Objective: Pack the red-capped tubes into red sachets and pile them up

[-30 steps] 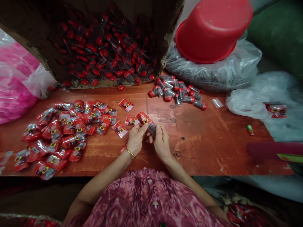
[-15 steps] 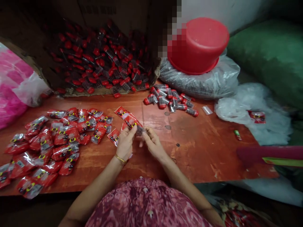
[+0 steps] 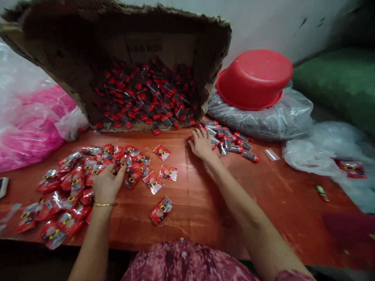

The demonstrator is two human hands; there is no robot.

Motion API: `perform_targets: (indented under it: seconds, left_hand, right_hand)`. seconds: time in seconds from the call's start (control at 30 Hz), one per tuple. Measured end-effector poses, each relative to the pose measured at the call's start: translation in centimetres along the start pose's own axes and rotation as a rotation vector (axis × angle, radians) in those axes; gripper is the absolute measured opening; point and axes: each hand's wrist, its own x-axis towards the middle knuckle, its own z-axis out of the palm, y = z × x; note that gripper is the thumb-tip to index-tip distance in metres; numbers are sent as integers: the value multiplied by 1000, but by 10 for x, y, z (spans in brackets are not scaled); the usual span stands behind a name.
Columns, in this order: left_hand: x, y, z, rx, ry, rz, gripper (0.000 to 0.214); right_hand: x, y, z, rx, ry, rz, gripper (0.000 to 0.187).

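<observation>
My left hand (image 3: 106, 185), with a thin gold bracelet at the wrist, is over the pile of red printed plastic packets (image 3: 77, 179). Its thumb and fingers are closed around a red packet (image 3: 126, 160) at the pile's right side; the fingertips are partly hidden. My right hand (image 3: 202, 145) rests, fingers spread, at the left edge of a heap of small clear tubes with red caps (image 3: 225, 142). Between my hands are several flat red packets (image 3: 152, 182). One filled packet (image 3: 161, 210) lies nearer my body.
A large cardboard box (image 3: 216, 58) on its side holds many more red-capped tubes. To its right, a red basin (image 3: 263, 74) sits upside down on a clear plastic sack (image 3: 260, 125). Pink-filled plastic bags (image 3: 32, 128) stand left. A small green-and-red item (image 3: 322, 193) lies at the right.
My hands have parted from the packet and tube they worked on together. The left has moved to the packet pile, the right to the tube heap. The camera view has shifted.
</observation>
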Motion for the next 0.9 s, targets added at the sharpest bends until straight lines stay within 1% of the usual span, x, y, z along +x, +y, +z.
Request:
perform_targets:
  seconds: [0.03,0.07,0.1,0.13,0.2,0.23,0.27,0.3,0.33,0.37,0.4,0.43,0.5,0.6,0.7,0.83,0.9]
  left_hand:
    - [6,-6,-8,162,10,-10,34]
    - [9,-9,-15,270,21,-25,37]
    - [10,-9,-20,324,50,-37,41]
    - [9,-6,-22,342,110,-17,48]
    - [4,7,-19,316,271,94,62]
    - [0,15,-13,285,325,176,63]
    - [-4,24,-6,247,334,263,59]
    - [-9,33,4,199,266,354,50]
    - [-15,43,15,139,162,422,42]
    - [-20,51,27,94,14,471,37]
    - [-25,59,39,81,-119,501,33]
    - [-29,66,50,90,-212,518,32]
    - [-33,75,67,144,-329,503,31]
    - [-35,79,79,153,-380,474,25]
    - [-35,75,81,122,-385,474,22]
    - [-41,71,84,126,-298,484,30]
    - [-42,72,87,141,-274,497,28]
  right_hand:
    - [2,6,5,-72,-38,-26,39]
    - [-2,10,11,-118,-55,-52,39]
    - [-10,12,15,-142,-63,-75,39]
    - [-22,13,18,-150,-64,-95,39]
    - [-53,11,20,-143,-62,-111,41]
    - [-69,10,19,-143,-65,-110,42]
    - [-84,9,17,-149,-62,-103,43]
    - [-98,9,15,-160,-52,-96,44]
    - [-110,9,14,-171,-35,-87,45]
    - [-120,10,13,-182,-8,-79,46]
    - [-128,11,13,-189,25,-71,46]
    - [-134,12,13,-191,61,-61,46]
    - [-141,15,14,-183,122,-40,45]
    - [-144,16,14,-144,150,-16,43]
    - [-143,14,13,-105,147,-6,41]
    - [-142,9,11,-66,119,0,40]
    - [-142,7,11,-54,109,3,39]
